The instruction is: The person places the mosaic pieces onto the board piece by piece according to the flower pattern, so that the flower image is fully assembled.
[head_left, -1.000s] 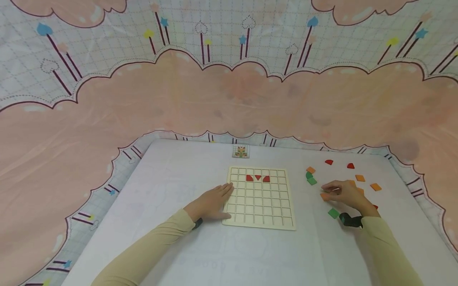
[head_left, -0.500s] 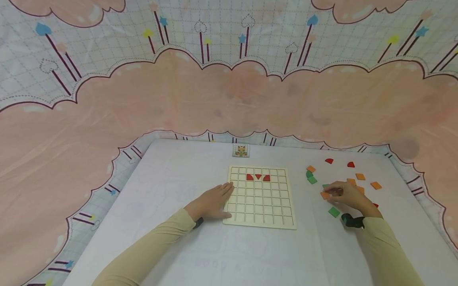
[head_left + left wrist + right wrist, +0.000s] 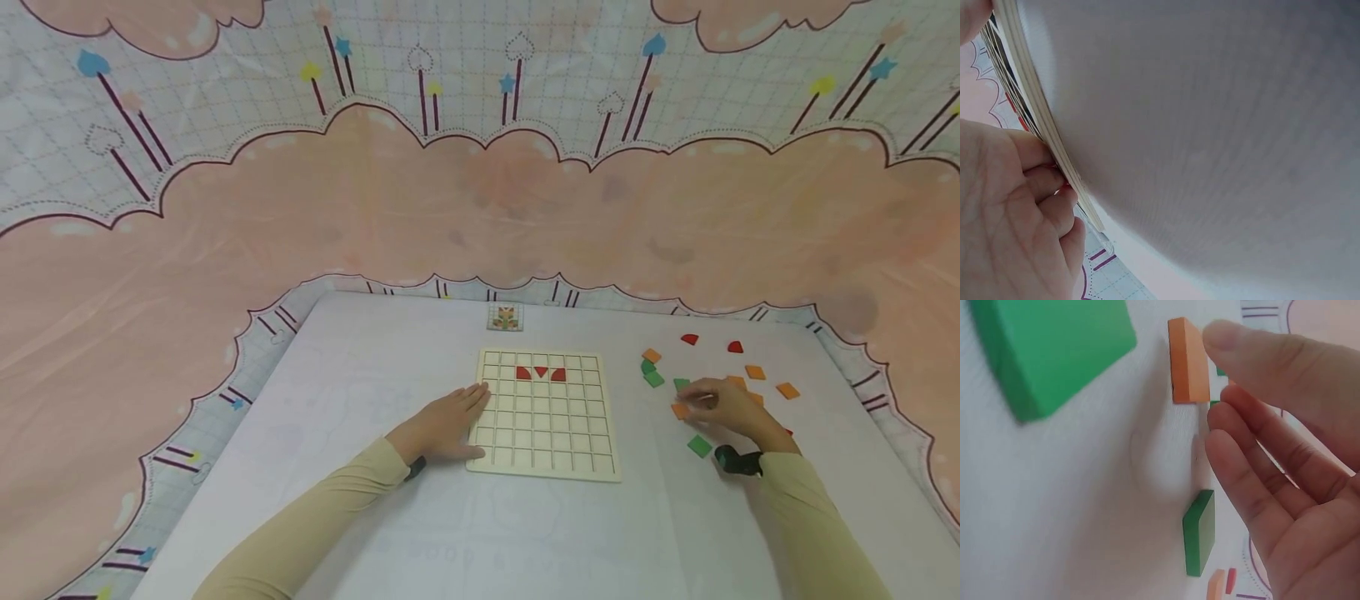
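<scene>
A pale wooden grid board (image 3: pixel 543 462) lies on the white table, with several red pieces (image 3: pixel 558 375) in one of its upper rows. My left hand (image 3: pixel 442 425) rests against the board's left edge, fingers extended; the left wrist view shows fingertips (image 3: pixel 1054 187) at the wooden edge. Over the loose pieces at the right hovers my right hand (image 3: pixel 723 406), fingers loosely bent. Its thumb is beside an orange square piece (image 3: pixel 1189 362), and a gap shows between thumb and fingers with nothing held. A green piece (image 3: pixel 681 384) lies partly hidden by the fingertips.
A small pattern card (image 3: pixel 506 317) lies behind the board. Around the right hand are scattered orange pieces (image 3: pixel 787 390), red pieces (image 3: pixel 735 347) and green pieces (image 3: pixel 700 446). Some pieces are partly hidden beneath the hand. A patterned cloth (image 3: pixel 480 200) hangs behind the table.
My right hand has shifted slightly to the right, uncovering a green piece by its fingertips. Over the last half second it has barely moved. My left hand stays put.
</scene>
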